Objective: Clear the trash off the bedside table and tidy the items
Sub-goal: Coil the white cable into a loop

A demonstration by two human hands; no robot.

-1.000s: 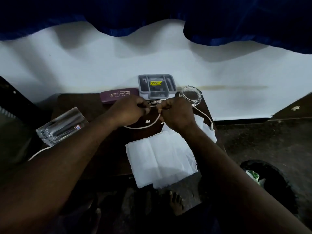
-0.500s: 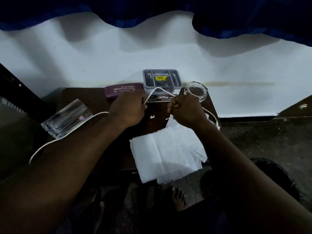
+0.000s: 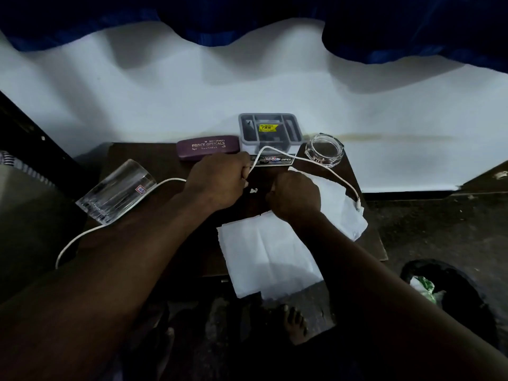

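The white cable (image 3: 324, 166) lies across the dark bedside table (image 3: 154, 156) and passes through the left hand (image 3: 220, 180), which grips it between curled fingers near the middle of the table. From this hand the cable rises in a small arch in front of the grey organiser box (image 3: 270, 130), then runs to the right past the glass ashtray (image 3: 325, 149) and ends with its plug on a white tissue (image 3: 341, 204) near the right edge of the table. On the other side it comes out under the left wrist, goes beside the glass tumbler (image 3: 115, 192), which lies on its side, and hangs over the left edge of the table. The right hand (image 3: 297, 193) is just beside the left one, below the arch, with the fingers curled into a fist; I cannot tell if it holds the cable or anything else, because the fingertips are turned away from the camera. A part of the cable is hidden under the left forearm, and its lower end is lost in the dark. The scene is dim. The cable is thin, white and smooth. More white tissues (image 3: 266, 251) lie unfolded under the right forearm and reach over the front edge of the table.
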